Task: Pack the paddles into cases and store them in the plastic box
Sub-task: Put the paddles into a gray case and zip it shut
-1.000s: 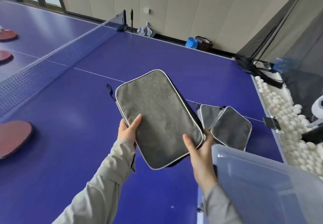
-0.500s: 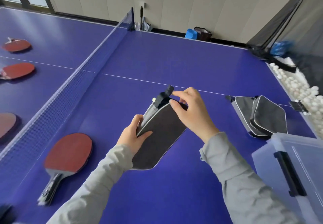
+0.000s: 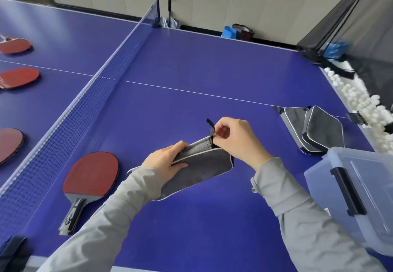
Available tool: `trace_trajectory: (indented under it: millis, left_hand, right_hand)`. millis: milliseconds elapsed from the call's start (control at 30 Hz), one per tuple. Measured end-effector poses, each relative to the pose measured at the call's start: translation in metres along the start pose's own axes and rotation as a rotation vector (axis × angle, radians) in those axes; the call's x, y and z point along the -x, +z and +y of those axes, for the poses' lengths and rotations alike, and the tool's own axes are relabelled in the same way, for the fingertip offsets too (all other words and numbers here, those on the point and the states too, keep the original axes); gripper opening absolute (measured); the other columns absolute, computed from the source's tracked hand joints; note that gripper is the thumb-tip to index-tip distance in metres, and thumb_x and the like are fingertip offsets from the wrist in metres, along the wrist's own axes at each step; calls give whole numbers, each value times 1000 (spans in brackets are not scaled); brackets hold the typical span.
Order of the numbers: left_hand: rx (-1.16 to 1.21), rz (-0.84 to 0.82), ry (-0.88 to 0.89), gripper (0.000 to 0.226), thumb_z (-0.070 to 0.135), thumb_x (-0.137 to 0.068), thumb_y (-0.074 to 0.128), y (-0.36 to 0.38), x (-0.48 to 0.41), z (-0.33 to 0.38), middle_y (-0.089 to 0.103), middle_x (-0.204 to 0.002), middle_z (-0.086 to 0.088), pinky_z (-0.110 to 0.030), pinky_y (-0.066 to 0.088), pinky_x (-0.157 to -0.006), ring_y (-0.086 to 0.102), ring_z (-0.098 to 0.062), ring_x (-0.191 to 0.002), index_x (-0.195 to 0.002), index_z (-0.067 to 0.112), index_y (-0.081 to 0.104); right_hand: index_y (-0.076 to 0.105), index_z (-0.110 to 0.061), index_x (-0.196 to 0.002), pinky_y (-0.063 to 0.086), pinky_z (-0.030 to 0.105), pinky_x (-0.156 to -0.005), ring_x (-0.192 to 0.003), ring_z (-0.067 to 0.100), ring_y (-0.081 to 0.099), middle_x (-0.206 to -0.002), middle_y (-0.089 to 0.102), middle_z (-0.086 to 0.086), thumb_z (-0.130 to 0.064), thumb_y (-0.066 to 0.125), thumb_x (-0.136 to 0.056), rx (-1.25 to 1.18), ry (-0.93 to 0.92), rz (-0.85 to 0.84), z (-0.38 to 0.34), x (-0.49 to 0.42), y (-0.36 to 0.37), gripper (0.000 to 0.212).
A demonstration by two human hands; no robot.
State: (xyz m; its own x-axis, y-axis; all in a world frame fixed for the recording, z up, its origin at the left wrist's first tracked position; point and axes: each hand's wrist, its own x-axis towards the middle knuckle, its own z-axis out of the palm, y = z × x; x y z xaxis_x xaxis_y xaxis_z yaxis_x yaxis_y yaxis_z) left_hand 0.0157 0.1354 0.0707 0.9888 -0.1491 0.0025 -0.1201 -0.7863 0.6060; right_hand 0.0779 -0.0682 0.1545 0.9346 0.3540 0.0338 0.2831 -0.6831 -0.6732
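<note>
left hand clamps the case at centre frame, bracing it; right hand pinches its black tab, likely to unzip.

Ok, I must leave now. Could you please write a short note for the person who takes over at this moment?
Left hand grips the grey case along its long edge. Right hand pinches the case's top corner, at the black loop.
One paddle lies by the net; three more paddles lie across the net. Two other cases lie beside the plastic box.
Done: cannot tell whether any case holds a paddle. Left: pack the loose paddles, put all cases into the box.
</note>
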Motion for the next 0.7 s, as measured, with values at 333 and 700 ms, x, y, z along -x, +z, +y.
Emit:
trace_trajectory:
  millis: [333,700]
  left_hand:
    - [342,245,-81,33,22,-78,75,-5,1,4,59,-77,12,-22,43,-71,55,-16,-73,-97,33,50]
    - [986,365,-254,22,5,-82,69,-15,-7,11,73,-74,6,-24,56,-62,67,-10,-65,-90,23,59]
  right_hand:
    - [58,-14,-78,44,25,-55,-40,10,53,-54,61,-1,-9,64,-81,-317,373,283,77,15,-13,8]
    - [71,-9,-72,48,20,-47,-43,12,52,-58,66,5,-3,65,-79,-592,424,225,94,33,20,11]
